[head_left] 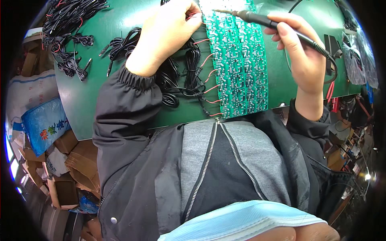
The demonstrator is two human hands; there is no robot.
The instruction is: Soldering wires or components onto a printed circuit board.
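Note:
A panel of green circuit boards (237, 72) lies on the green table, dotted with small parts and solder points. Along its left edge, several red wires (207, 60) run from black cables (193, 70) onto the boards. My left hand (163, 34) is closed in a pinch on a red wire (194, 15) beside the panel's far left edge. In my right hand (303, 56) is a soldering iron (261, 19), held like a pen over the far part of the panel. Its tip points left, toward the wire; glare hides whether it touches the board.
Bundled black cables (68, 20) are heaped at the table's far left, with more coils (126, 44) near my left wrist. Clear plastic bags (356, 56) hang at the right edge. Cardboard boxes (82, 160) and a blue bag (44, 124) stand below on the left.

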